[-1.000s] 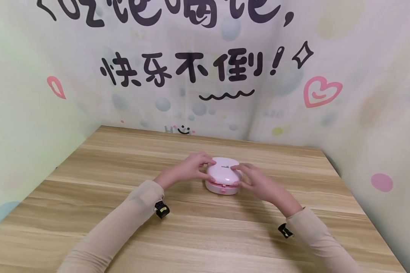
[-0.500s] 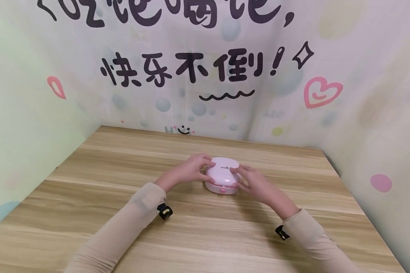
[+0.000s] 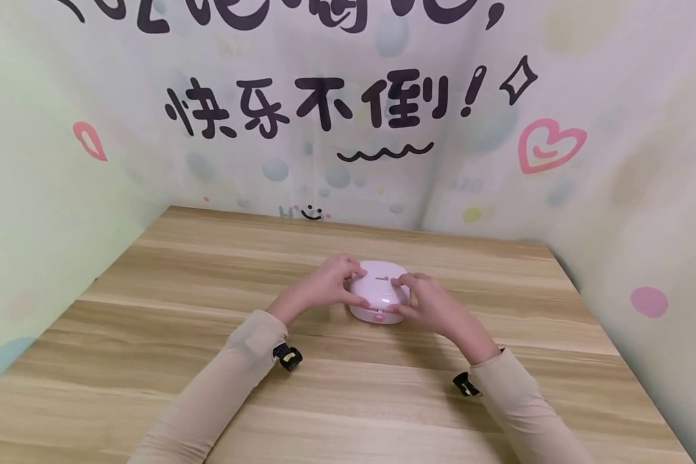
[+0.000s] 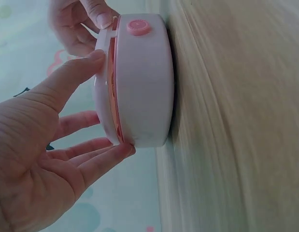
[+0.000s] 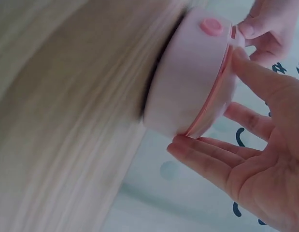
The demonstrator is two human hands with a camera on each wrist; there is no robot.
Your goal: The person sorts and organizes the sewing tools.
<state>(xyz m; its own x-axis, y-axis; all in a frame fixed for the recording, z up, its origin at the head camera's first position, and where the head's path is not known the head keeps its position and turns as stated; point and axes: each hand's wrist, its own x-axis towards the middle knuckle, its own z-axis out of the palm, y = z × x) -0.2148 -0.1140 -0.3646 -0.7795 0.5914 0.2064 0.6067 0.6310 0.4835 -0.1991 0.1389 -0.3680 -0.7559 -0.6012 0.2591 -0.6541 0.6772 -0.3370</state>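
A pale pink, rounded box [image 3: 377, 287] with a glossy lid and small dark lettering sits on the wooden table. On its front is a pink button [image 4: 138, 27]. In both wrist views a thin pink-orange gap shows between lid [image 5: 221, 108] and base [image 5: 185, 72]. My left hand [image 3: 327, 283] grips the lid from the left, thumb at the front edge and fingers around the side. From the right, my right hand [image 3: 441, 306] holds the lid likewise, its thumb near the front above the button and its fingertips at the seam.
The wood-grain table [image 3: 238, 258] extends around the box on all sides. Behind it hangs a pale printed cloth [image 3: 255, 180] with dark lettering and hearts. Black wrist cameras hang under the left sleeve [image 3: 226, 380] and right sleeve [image 3: 516, 393].
The lid has come down closer to the base, narrowing the front gap. The right thumb has slid inward along the front edge, and both forearms have drawn slightly inward. The head view has shifted slightly.
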